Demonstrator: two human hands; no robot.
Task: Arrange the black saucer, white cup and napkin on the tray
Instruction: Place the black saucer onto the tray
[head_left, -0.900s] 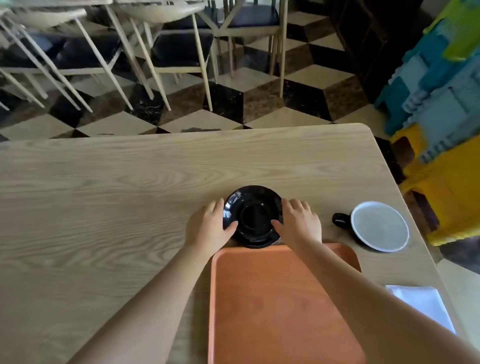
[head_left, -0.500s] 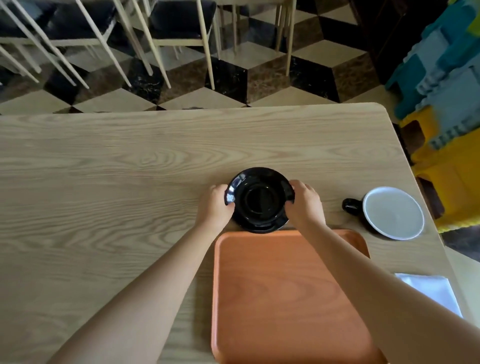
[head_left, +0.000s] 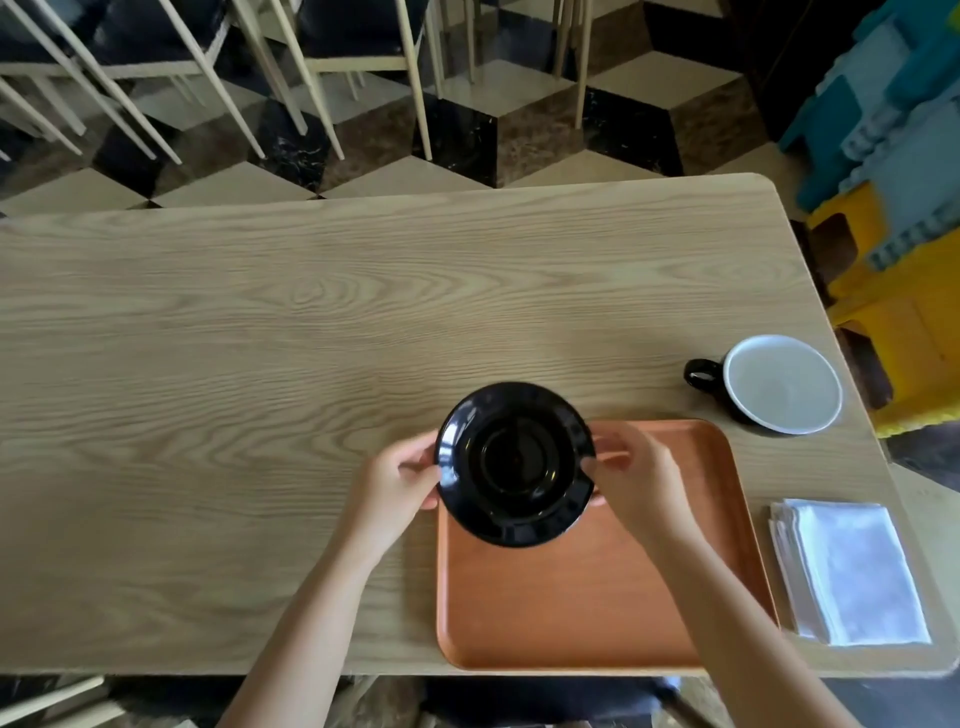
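The black saucer (head_left: 515, 463) hangs above the far left corner of the orange tray (head_left: 587, 597), held by both hands. My left hand (head_left: 396, 480) grips its left rim and my right hand (head_left: 636, 480) grips its right rim. The cup (head_left: 776, 383), white inside with a black outside and handle, stands on the table to the right, just beyond the tray's far right corner. A folded white napkin (head_left: 849, 569) lies on the table right of the tray.
The wooden table (head_left: 260, 364) stretches wide to the left. Its right edge runs close behind the cup and napkin. Chair legs (head_left: 291, 78) stand on the chequered floor beyond, and blue and yellow plastic items (head_left: 893, 156) stand at the right.
Both hands have lifted the saucer off the table and brought it toward me, over the tray's far left corner. The view has tilted down, showing the table's near edge.
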